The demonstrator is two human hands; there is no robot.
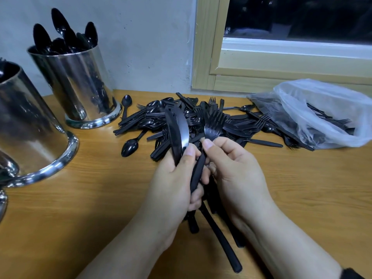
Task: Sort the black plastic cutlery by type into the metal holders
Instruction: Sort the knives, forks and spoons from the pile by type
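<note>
Left hand grips black plastic knives | right hand pinches black plastic fork | spoons fill shiny metal cylinder holder | large mixed cutlery pile right of holder remains unsorted

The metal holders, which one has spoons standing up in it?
The far holder by the wall; spoon bowls stick out of its top, unlike the nearer holder.

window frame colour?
Pale yellowish tan window frame, best seen in the head view.
</note>
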